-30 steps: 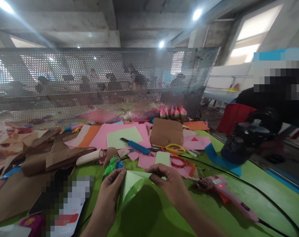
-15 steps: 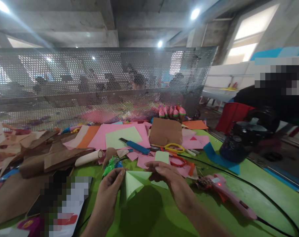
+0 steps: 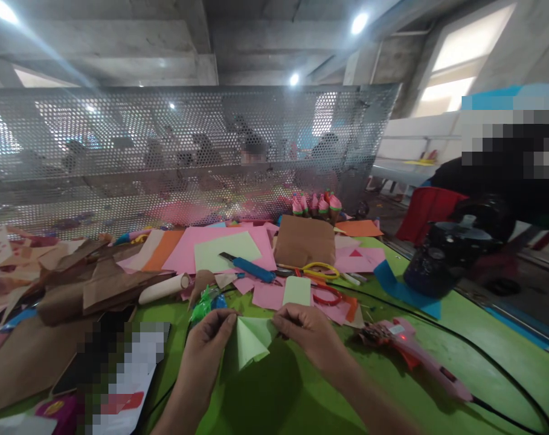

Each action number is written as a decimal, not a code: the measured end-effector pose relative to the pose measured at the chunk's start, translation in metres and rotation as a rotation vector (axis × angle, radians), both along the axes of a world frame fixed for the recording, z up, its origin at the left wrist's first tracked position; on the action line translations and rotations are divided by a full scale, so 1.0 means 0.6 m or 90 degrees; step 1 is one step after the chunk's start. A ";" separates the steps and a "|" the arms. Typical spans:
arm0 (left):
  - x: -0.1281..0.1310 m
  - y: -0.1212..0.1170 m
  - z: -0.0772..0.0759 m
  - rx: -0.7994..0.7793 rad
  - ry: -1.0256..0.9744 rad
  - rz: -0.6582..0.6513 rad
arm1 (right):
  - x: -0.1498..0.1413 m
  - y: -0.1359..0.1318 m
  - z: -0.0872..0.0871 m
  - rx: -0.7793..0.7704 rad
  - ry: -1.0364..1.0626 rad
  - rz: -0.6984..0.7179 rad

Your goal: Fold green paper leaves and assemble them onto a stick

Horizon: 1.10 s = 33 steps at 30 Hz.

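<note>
A pale green folded paper (image 3: 249,343) with fan-like pleats is held up above the green table. My left hand (image 3: 208,338) pinches its upper left corner between thumb and fingers. At the opposite corner, the thumb and fingertips of my right hand (image 3: 301,326) are closed on the paper. Just beyond my right hand lies a small light green card (image 3: 296,291) on pink scraps. A bunch of green plastic (image 3: 202,305) rests right behind my left hand.
A blue utility knife (image 3: 253,269) lies on pink and green sheets, near yellow-handled scissors (image 3: 322,270). At right are a pink glue gun (image 3: 428,359) with its black cord and a dark jug (image 3: 441,260). Brown paper (image 3: 43,356) and a phone (image 3: 93,350) occupy the left. A perforated metal screen (image 3: 165,151) stands behind.
My right hand has come down from hovering over the paper and now pinches its right corner. The paper's pleats are spread wider, and its lower edge has shifted slightly right.
</note>
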State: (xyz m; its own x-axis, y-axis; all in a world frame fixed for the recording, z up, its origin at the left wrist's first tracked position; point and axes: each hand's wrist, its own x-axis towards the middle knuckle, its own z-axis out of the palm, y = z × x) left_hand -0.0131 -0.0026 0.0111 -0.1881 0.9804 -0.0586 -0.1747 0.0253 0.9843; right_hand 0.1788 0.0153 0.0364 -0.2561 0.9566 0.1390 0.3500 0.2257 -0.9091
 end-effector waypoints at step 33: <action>0.000 -0.001 -0.008 -0.004 0.024 -0.119 | 0.001 -0.002 0.009 -0.048 -0.010 -0.006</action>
